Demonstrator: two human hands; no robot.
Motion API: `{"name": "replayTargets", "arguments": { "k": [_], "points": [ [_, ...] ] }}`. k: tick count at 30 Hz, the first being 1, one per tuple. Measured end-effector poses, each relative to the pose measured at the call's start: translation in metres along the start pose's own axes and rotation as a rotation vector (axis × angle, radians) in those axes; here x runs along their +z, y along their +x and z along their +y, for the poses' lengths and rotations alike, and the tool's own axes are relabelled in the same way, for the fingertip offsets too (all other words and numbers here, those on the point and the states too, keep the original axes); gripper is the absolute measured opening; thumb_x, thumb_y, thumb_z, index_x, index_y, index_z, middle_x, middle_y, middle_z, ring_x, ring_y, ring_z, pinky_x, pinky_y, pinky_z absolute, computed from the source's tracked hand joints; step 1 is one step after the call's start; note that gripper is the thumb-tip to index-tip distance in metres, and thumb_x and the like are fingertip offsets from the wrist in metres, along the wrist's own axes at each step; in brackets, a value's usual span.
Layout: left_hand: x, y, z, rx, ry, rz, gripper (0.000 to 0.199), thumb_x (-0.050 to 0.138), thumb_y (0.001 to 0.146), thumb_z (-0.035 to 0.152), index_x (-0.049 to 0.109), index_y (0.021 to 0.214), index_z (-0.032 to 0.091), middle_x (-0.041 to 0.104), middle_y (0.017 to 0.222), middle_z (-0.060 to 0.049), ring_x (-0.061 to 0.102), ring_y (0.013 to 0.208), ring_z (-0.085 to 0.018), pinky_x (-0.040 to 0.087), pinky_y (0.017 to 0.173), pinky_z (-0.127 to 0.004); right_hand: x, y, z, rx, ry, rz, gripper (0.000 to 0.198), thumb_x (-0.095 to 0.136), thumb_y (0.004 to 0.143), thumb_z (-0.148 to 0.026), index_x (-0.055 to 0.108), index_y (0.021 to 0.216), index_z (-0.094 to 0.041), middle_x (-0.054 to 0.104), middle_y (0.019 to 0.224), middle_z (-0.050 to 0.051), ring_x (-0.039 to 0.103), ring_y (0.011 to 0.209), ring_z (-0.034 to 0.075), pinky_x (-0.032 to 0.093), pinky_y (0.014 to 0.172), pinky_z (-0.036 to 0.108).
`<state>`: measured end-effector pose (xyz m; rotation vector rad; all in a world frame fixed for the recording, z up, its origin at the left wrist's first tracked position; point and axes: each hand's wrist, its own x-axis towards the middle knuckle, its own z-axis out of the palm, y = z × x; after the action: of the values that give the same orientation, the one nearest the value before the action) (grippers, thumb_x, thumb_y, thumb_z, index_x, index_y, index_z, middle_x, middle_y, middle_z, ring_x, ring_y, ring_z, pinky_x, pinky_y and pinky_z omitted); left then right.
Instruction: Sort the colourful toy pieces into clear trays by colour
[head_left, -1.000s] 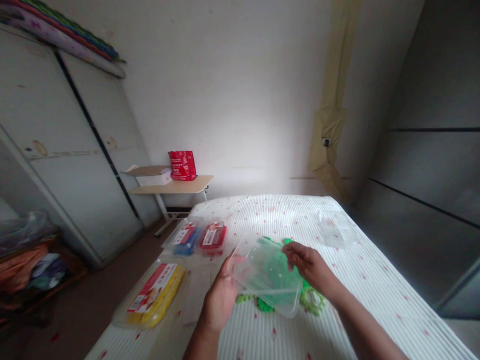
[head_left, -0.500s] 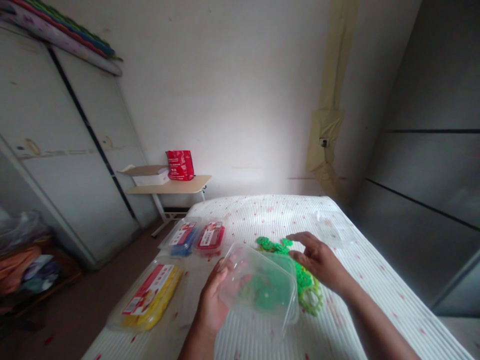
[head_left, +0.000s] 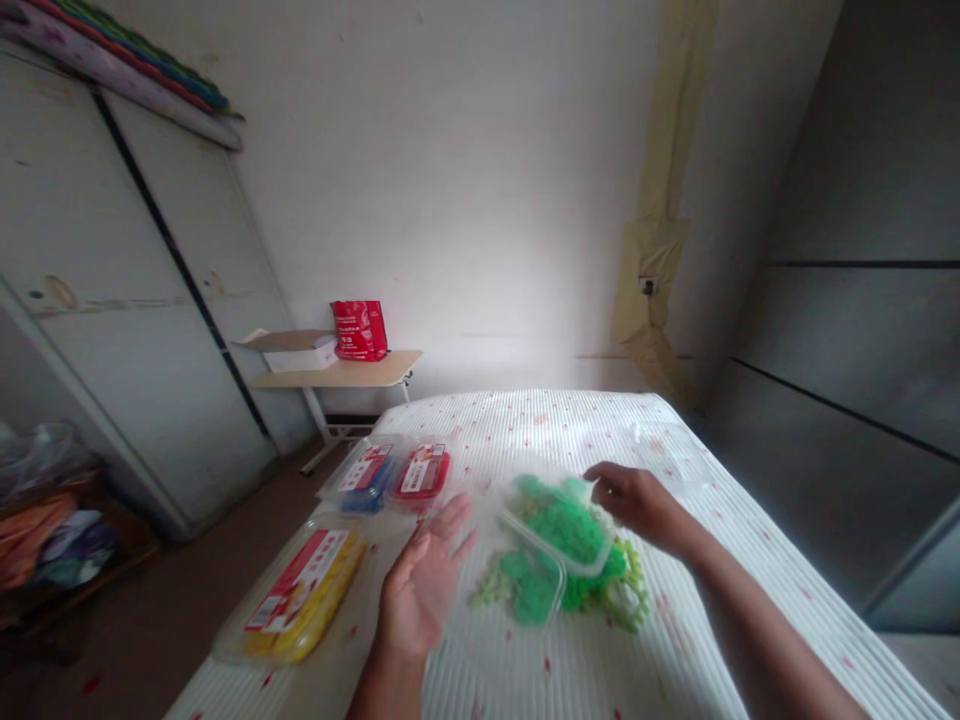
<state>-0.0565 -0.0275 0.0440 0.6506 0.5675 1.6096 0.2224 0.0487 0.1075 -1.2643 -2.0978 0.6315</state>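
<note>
My left hand point(head_left: 424, 585) is open, palm up and fingers spread, over the left part of the bed-like surface; nothing lies in it. My right hand point(head_left: 637, 507) has its fingers closed at the far right edge of a clear plastic box point(head_left: 517, 535), which is blurred by motion. Through the box's see-through walls shows a pile of green crocheted-looking pieces point(head_left: 600, 590), bright green with lighter yellow-green ones at the edges. Some of the pile sticks out to the right and front of the box.
Lidded clear boxes stand at left: one with yellow contents point(head_left: 330, 590), one with blue point(head_left: 367, 490), one with red point(head_left: 424, 475). Another clear plastic container point(head_left: 671, 460) lies at the far right. A side table point(head_left: 375, 372) holds a red bag point(head_left: 360, 330) and a white box point(head_left: 300, 352).
The clear box has left my left hand and moved right and away, to my right hand. My left hand has opened, and my right fingers have closed.
</note>
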Motion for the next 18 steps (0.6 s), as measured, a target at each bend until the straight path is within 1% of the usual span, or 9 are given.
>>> {"name": "replayTargets", "arguments": {
  "k": [2, 3, 5, 7, 10, 13, 15, 16, 18],
  "points": [
    [-0.002, 0.000, 0.002, -0.002, -0.041, 0.005, 0.020, 0.056, 0.074, 0.034, 0.067, 0.081, 0.019, 0.064, 0.107, -0.008, 0.052, 0.110, -0.026, 0.038, 0.093, -0.045, -0.007, 0.020, 0.014, 0.174, -0.214, 0.177, 0.031, 0.039, 0.079, -0.015, 0.062, 0.100, -0.016, 0.064, 0.068, 0.001, 0.057, 0.051, 0.011, 0.042, 0.052, 0.021],
    [-0.002, 0.000, 0.003, -0.005, -0.050, -0.006, 0.018, 0.057, 0.073, 0.033, 0.066, 0.075, 0.018, 0.065, 0.096, -0.008, 0.057, 0.099, -0.024, 0.042, 0.088, -0.041, -0.009, 0.030, 0.021, 0.247, -0.339, 0.238, 0.034, 0.038, 0.078, -0.012, 0.062, 0.102, -0.015, 0.065, 0.068, 0.002, 0.059, 0.054, 0.012, 0.042, 0.054, 0.022],
    [-0.001, 0.000, 0.002, -0.002, -0.038, -0.041, 0.017, 0.060, 0.072, 0.030, 0.062, 0.063, 0.015, 0.061, 0.076, -0.005, 0.058, 0.078, -0.018, 0.045, 0.074, -0.033, -0.010, 0.047, 0.034, 0.317, -0.452, 0.297, 0.038, 0.039, 0.075, -0.008, 0.062, 0.105, -0.013, 0.066, 0.070, 0.006, 0.061, 0.060, 0.015, 0.043, 0.060, 0.024],
    [0.000, 0.000, 0.001, 0.007, -0.014, -0.055, 0.019, 0.062, 0.071, 0.028, 0.057, 0.058, 0.015, 0.053, 0.063, -0.001, 0.053, 0.065, -0.013, 0.043, 0.063, -0.027, -0.009, 0.061, 0.044, 0.348, -0.505, 0.315, 0.040, 0.041, 0.073, -0.005, 0.061, 0.107, -0.011, 0.068, 0.076, 0.009, 0.063, 0.070, 0.018, 0.043, 0.066, 0.026],
    [0.001, -0.001, -0.001, 0.003, 0.018, -0.010, 0.021, 0.064, 0.071, 0.025, 0.053, 0.057, 0.015, 0.047, 0.056, 0.002, 0.046, 0.056, -0.009, 0.037, 0.053, -0.021, -0.005, 0.072, 0.055, 0.391, -0.586, 0.320, 0.036, 0.042, 0.074, -0.005, 0.061, 0.104, -0.009, 0.067, 0.088, 0.016, 0.063, 0.081, 0.022, 0.042, 0.068, 0.029],
    [0.000, 0.000, -0.002, 0.003, 0.055, 0.026, 0.023, 0.067, 0.071, 0.025, 0.051, 0.057, 0.015, 0.043, 0.053, 0.005, 0.041, 0.050, -0.006, 0.032, 0.047, -0.018, -0.001, 0.076, 0.060, 0.427, -0.653, 0.296, 0.028, 0.041, 0.079, -0.008, 0.063, 0.098, -0.006, 0.065, 0.089, 0.020, 0.064, 0.079, 0.024, 0.042, 0.064, 0.030],
    [0.000, 0.001, -0.002, 0.004, 0.073, 0.053, 0.020, 0.070, 0.069, 0.025, 0.054, 0.062, 0.015, 0.042, 0.051, 0.007, 0.040, 0.049, -0.005, 0.030, 0.046, -0.017, 0.002, 0.075, 0.060, 0.447, -0.692, 0.280, 0.027, 0.040, 0.082, -0.010, 0.063, 0.095, -0.006, 0.064, 0.086, 0.021, 0.064, 0.075, 0.024, 0.042, 0.061, 0.030],
    [0.000, 0.001, -0.002, 0.007, 0.083, 0.072, 0.017, 0.071, 0.068, 0.026, 0.057, 0.067, 0.015, 0.042, 0.051, 0.007, 0.040, 0.048, -0.004, 0.030, 0.046, -0.016, 0.003, 0.074, 0.058, 0.454, -0.713, 0.274, 0.026, 0.039, 0.083, -0.010, 0.063, 0.094, -0.006, 0.063, 0.087, 0.021, 0.065, 0.074, 0.024, 0.042, 0.060, 0.030],
    [0.000, 0.002, -0.001, 0.024, 0.117, 0.122, 0.022, 0.073, 0.066, 0.027, 0.061, 0.082, 0.016, 0.045, 0.051, 0.008, 0.041, 0.048, -0.004, 0.031, 0.047, -0.015, 0.005, 0.071, 0.052, 0.452, -0.755, 0.268, 0.026, 0.038, 0.084, -0.009, 0.063, 0.093, -0.007, 0.062, 0.092, 0.022, 0.065, 0.073, 0.024, 0.042, 0.058, 0.030]
  ]
}}
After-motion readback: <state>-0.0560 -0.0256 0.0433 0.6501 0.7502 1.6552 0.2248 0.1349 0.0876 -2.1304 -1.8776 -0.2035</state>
